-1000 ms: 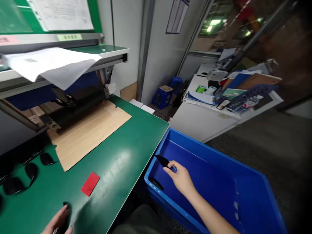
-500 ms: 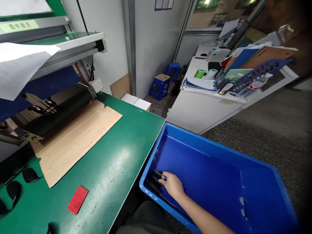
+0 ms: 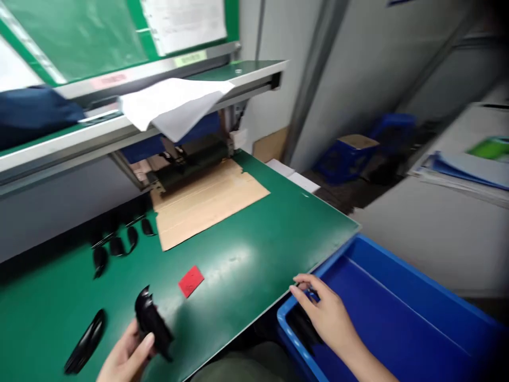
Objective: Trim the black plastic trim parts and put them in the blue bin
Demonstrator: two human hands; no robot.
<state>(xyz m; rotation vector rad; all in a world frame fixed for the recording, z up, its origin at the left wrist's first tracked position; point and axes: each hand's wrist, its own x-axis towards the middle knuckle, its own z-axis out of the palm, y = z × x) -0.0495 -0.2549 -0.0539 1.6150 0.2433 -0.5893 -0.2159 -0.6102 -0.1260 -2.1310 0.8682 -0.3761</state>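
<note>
My left hand [image 3: 129, 353] is closed around a glossy black curved plastic piece [image 3: 151, 321], held just above the green table. My right hand [image 3: 324, 307] hovers over the near left rim of the blue bin [image 3: 296, 339]. Its thumb and fingers are bent but apart, with nothing visible held. Beneath it, dark pieces [image 3: 304, 326] lie against the bin's inner wall, partly hidden by the hand. Another long black glossy piece [image 3: 85, 342] lies on the table left of my left hand. A small red block [image 3: 191, 281] lies between my hands, farther back.
Several black curved pieces [image 3: 117, 245] stand along the table's back left. A cardboard sheet [image 3: 210, 207] lies on the green table [image 3: 278, 228] under a shelf [image 3: 254, 74] with a drooping white paper [image 3: 178, 103]. Blue stools [image 3: 345, 159] and a white desk [image 3: 441, 223] stand right.
The view has swung left. My right hand has come up from the dark pieces in the bin to above its rim. My left hand, out of view before, now appears holding a black piece.
</note>
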